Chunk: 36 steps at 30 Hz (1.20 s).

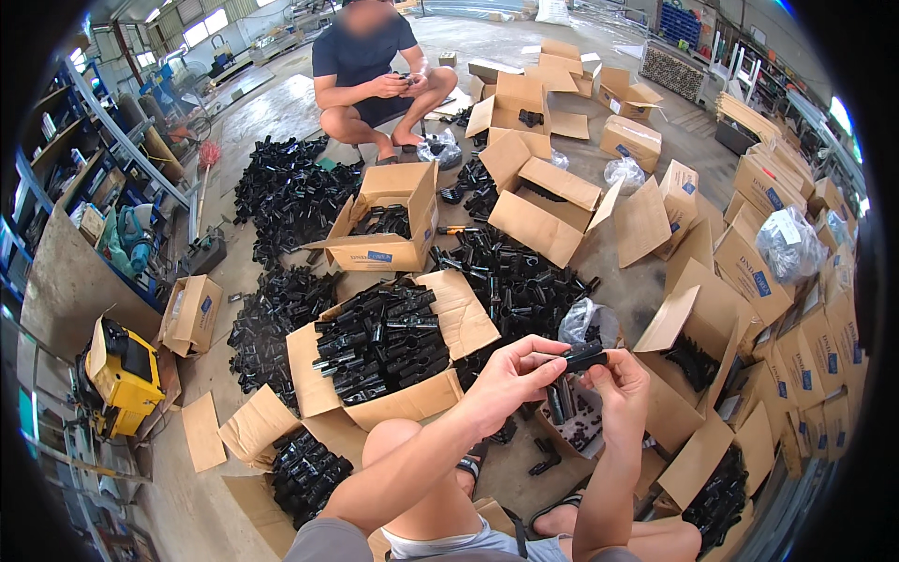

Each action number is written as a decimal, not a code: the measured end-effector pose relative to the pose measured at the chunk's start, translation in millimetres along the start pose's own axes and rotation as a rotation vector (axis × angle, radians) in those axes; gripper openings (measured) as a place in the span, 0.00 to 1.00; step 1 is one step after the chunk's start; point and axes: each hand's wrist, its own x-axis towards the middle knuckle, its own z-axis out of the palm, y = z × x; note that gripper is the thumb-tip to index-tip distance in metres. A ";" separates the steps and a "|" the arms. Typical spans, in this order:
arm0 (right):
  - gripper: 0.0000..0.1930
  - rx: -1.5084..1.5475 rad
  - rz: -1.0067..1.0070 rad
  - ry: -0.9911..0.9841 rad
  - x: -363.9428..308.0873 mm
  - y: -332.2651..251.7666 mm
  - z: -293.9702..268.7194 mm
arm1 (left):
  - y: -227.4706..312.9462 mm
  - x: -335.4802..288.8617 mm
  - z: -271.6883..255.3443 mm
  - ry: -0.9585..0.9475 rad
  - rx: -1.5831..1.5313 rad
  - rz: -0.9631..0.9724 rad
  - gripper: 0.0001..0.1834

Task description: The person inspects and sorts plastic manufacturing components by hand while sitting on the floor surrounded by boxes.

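Left hand [513,382] and right hand [619,386], lower right of centre, fingertips pinched on one short black fitting [584,356], open carton [412,401] heaped with black parts [384,337] near mid-frame.

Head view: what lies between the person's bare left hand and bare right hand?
The head view shows a small black elongated part, held between left hand and right hand.

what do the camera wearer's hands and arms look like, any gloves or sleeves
The left hand and right hand are both bare, without gloves. The left forearm and right forearm are uncovered too, with no watch or band visible. A grey sleeve shows by the left arm at the lower edge.
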 end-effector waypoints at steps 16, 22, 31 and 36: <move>0.05 -0.001 -0.013 -0.033 -0.6 2.4 -2.2 | 0.8 0.9 0.0 -0.010 -0.013 -0.044 0.14; 0.11 0.059 -0.051 0.101 7.2 21.8 4.4 | -4.0 -1.6 -1.7 0.110 -0.259 -0.016 0.12; 0.20 -1.348 0.841 -0.183 -21.2 312.4 -117.6 | -0.6 9.2 -4.5 0.247 -0.437 0.061 0.13; 0.22 -1.305 0.889 -0.081 -24.8 337.1 -112.5 | -2.0 10.5 -2.7 0.275 -0.415 0.059 0.14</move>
